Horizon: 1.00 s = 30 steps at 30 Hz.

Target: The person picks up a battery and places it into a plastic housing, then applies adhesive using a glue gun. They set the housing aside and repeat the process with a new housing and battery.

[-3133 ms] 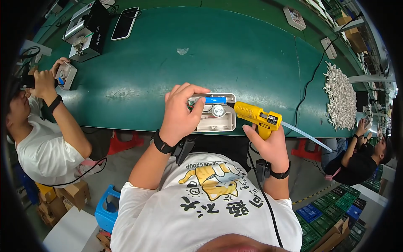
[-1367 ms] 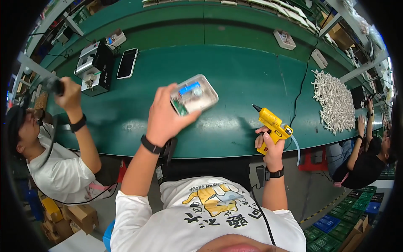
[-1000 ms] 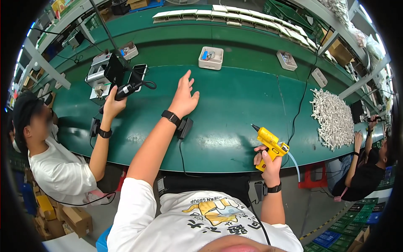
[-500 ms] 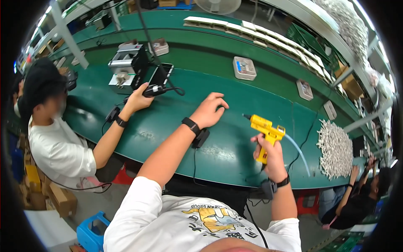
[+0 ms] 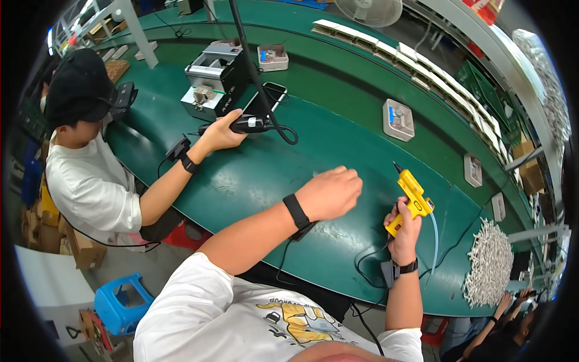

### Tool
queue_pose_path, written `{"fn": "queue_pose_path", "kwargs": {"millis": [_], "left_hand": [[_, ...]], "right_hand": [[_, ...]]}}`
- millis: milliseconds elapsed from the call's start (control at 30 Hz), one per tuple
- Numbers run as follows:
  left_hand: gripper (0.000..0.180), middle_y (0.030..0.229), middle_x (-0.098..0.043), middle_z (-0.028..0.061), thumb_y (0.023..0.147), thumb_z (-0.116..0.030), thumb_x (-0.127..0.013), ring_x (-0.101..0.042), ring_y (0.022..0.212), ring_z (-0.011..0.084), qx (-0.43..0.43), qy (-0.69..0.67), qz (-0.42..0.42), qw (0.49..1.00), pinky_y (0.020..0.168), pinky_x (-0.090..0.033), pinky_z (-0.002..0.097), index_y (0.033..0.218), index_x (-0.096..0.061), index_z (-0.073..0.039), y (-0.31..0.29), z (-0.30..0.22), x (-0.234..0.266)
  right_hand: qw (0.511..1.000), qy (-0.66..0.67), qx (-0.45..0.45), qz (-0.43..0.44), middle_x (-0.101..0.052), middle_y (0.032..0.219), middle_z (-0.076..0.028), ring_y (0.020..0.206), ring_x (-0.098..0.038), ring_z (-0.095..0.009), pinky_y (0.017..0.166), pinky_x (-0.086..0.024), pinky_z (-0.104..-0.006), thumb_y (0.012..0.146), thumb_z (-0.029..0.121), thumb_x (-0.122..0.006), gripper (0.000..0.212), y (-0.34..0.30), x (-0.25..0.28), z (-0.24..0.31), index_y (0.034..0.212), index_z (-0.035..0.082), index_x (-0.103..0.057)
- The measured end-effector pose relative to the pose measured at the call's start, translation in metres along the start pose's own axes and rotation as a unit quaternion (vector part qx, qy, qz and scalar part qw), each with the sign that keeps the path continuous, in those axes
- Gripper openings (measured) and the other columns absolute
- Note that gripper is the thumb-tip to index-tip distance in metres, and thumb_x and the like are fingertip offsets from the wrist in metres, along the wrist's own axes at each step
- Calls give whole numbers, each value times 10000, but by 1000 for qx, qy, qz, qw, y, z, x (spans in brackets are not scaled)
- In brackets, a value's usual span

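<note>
Yellow glue gun (image 5: 415, 202), above the bench (image 5: 259, 181) near its front edge, wrapped in your right hand's (image 5: 405, 228) fingers, might burn your curled left hand (image 5: 332, 192), contents unclear, if its nozzle (image 5: 397, 167) swings left.

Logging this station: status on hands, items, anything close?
Right hand gripping yellow plastic glue gun. Left hand over green tabletop, hold hidden. Off-white open box ahead, untouched. Co-worker's hand with black cylindrical tool farther left.
</note>
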<state>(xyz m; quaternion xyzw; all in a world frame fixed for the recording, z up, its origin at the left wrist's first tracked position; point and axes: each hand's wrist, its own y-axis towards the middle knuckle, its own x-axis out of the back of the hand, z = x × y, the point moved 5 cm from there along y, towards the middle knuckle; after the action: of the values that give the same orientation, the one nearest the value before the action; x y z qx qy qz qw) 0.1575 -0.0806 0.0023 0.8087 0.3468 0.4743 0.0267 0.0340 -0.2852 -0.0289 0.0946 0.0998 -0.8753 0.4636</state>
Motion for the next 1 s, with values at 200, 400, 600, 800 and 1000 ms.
{"fn": "queue_pose_path", "kwargs": {"millis": [200,400,600,800,1000], "left_hand": [[265,876,-684,137,948,-304,-712,-690,851,371,24,-84,50,995,761,-560,497,922,-616,-59,-10,-2,-5],[550,757,-709,170,806,-597,-779,-707,743,436,-43,-47,112,992,633,-551,559,835,-662,-60,-10,-14,-15],[399,801,-758,118,813,-515,-758,-742,791,359,-145,-58,142,977,644,-577,505,860,-782,-120,-10,-31,-58],[298,815,-769,93,833,-419,-724,-752,817,328,-106,1,143,984,656,-586,478,871,-793,-132,-7,-32,-66],[274,803,-766,88,842,-385,-702,-752,803,335,-123,-63,92,986,659,-589,479,850,-776,-121,-8,-38,-60]], "right_hand": [[1000,-5,-21,-15,-579,809,-28,594,-580,-143,535,-488,-290,1040,187,-678,188,1,-5,-6,1146,47,-611],[998,24,-27,-48,-537,808,-4,620,-488,-97,573,-432,-247,1075,229,-660,198,3,1,-5,1148,52,-609],[999,-24,-14,-32,-580,917,-21,841,-559,-176,756,-477,-335,1058,317,-669,247,3,4,-4,1157,94,-628],[996,-47,24,-70,-624,967,-42,926,-601,-224,838,-500,-393,1043,361,-681,258,0,-10,-3,1120,117,-654],[999,-44,3,-18,-632,976,-47,939,-606,-220,865,-500,-405,1041,344,-688,325,-3,-12,-3,1225,79,-653]]}}
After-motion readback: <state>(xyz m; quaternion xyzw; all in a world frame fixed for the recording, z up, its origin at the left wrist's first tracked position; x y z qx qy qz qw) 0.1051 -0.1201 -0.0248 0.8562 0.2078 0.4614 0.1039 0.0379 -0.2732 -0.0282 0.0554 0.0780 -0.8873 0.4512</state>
